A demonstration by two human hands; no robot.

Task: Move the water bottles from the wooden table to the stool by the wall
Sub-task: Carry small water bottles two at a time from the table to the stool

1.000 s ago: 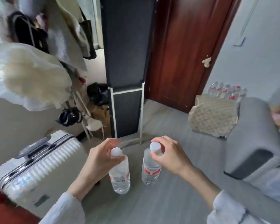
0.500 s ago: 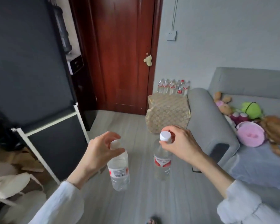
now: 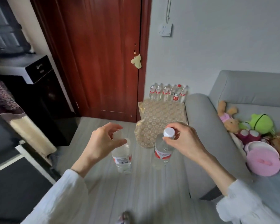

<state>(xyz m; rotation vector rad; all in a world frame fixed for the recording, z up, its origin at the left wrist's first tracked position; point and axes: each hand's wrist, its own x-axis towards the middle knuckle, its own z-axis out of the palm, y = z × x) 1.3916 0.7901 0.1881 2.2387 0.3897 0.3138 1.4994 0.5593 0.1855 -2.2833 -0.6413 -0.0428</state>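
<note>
My left hand [image 3: 103,141] pinches the cap of a clear water bottle [image 3: 122,157] that hangs below it over the grey floor. My right hand [image 3: 183,141] grips the white cap of a second clear bottle [image 3: 162,151] with a red label, also hanging in the air. Ahead, by the wall, stands a stool [image 3: 160,120] draped in a gold patterned cloth. Several more water bottles [image 3: 168,93] stand in a row at its far edge against the wall. The wooden table is out of view.
A dark red door [image 3: 107,54] is shut at the back left. A grey sofa [image 3: 210,135] with plush toys [image 3: 246,123] and a pink round case [image 3: 263,160] fills the right. A black cabinet [image 3: 39,94] and a dark panel [image 3: 14,183] stand on the left.
The view has swung right and moved nearer to the stool. The suitcase and hanging clothes have left the view. Both hands still carry their bottles by the caps.
</note>
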